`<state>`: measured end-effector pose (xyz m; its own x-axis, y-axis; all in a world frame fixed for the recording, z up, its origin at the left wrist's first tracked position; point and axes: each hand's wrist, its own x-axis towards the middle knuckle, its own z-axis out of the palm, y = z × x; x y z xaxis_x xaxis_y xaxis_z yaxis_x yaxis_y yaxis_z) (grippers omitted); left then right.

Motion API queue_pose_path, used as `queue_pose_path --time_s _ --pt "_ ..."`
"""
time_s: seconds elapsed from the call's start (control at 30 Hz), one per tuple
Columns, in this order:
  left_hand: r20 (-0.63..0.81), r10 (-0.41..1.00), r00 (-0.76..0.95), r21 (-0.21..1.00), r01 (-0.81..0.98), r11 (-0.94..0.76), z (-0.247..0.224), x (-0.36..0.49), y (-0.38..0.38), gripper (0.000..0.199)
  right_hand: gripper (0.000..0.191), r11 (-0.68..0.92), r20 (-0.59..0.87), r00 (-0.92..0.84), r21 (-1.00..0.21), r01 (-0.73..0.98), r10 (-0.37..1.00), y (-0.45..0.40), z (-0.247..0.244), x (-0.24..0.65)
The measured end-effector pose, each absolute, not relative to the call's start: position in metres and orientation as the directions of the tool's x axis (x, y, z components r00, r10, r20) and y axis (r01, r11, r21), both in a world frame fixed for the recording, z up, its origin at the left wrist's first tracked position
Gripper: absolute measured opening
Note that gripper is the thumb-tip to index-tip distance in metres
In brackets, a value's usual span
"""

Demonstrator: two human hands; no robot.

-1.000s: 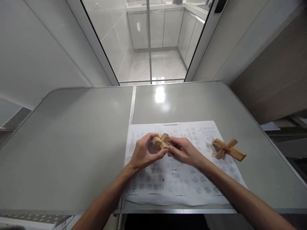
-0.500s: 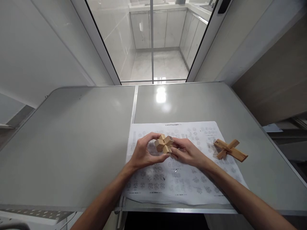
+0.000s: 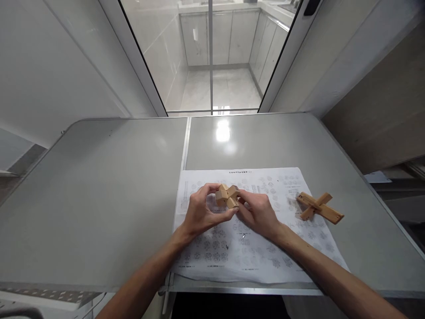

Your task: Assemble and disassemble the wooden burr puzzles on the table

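Observation:
A pale wooden burr puzzle (image 3: pixel 227 196) of interlocking blocks is held up between both hands, over a printed instruction sheet (image 3: pixel 259 261). My left hand (image 3: pixel 203 208) curves around its left side, thumb below and fingers on top. From the right, my right hand (image 3: pixel 260 210) pinches the puzzle's right end; its fingertips are partly hidden behind the blocks. To the right, two crossed darker wooden pieces (image 3: pixel 319 207) lie across the sheet's edge, apart from my hands.
The sheet lies on a grey folding table (image 3: pixel 109 199) with a metal seam (image 3: pixel 186 144). Beyond the far edge stands a glass sliding door (image 3: pixel 211 57). A wooden panel (image 3: pixel 381 102) rises at the right.
The puzzle has turned slightly between my hands. My right hand's fingers have drawn closer together at its right end. The crossed pieces have stayed put.

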<state>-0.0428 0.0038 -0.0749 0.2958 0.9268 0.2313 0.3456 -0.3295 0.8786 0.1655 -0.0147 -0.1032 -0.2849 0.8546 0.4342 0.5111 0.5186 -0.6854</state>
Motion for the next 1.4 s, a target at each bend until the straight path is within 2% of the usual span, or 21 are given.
queue_pose_path --time_s 0.23,0.47,0.63,0.87,1.03,1.1,1.17,1.27,1.4 --pt "0.23 0.947 0.225 0.895 0.332 -0.296 -0.078 -0.036 0.0 0.052 0.014 0.514 0.484 -0.228 -0.616 0.597 0.845 -0.02 -0.102 0.162" --pt "0.224 0.931 0.289 0.942 0.182 -0.283 -0.072 -0.041 0.0 0.048 0.023 0.411 0.256 -0.403 -0.835 0.366 0.879 -0.012 -0.092 0.171" --pt "0.267 0.892 0.366 0.92 0.178 -0.348 -0.07 -0.045 0.002 0.05 0.03 0.305 0.153 -0.519 -0.926 0.221 0.841 -0.01 -0.088 0.179" --pt "0.279 0.847 0.453 0.919 0.13 -0.372 -0.069 -0.049 0.003 0.054 0.035 0.229 0.12 -0.58 -0.966 0.118 0.805 -0.009 -0.081 0.183" --pt "0.339 0.805 0.486 0.9 0.081 -0.428 -0.069 -0.05 0.004 0.058 0.028 0.148 0.091 -0.63 -0.988 0.037 0.771 -0.009 -0.081 0.183" --pt "0.368 0.805 0.464 0.887 0.084 -0.454 -0.07 -0.05 0.005 0.059 0.026 0.193 0.12 -0.591 -0.979 0.062 0.798 -0.009 -0.083 0.181" --pt "0.378 0.82 0.429 0.881 0.106 -0.462 -0.071 -0.049 0.006 0.058 0.025 0.294 0.175 -0.514 -0.942 0.159 0.84 -0.011 -0.086 0.178" --pt "0.358 0.857 0.37 0.882 0.167 -0.44 -0.073 -0.047 0.005 0.056 0.022 0.431 0.294 -0.396 -0.842 0.324 0.87 -0.014 -0.09 0.172" --pt "0.32 0.898 0.301 0.889 0.232 -0.394 -0.074 -0.043 0.001 0.054 0.021 0.546 0.441 -0.325 -0.715 0.437 0.837 -0.017 -0.091 0.165"
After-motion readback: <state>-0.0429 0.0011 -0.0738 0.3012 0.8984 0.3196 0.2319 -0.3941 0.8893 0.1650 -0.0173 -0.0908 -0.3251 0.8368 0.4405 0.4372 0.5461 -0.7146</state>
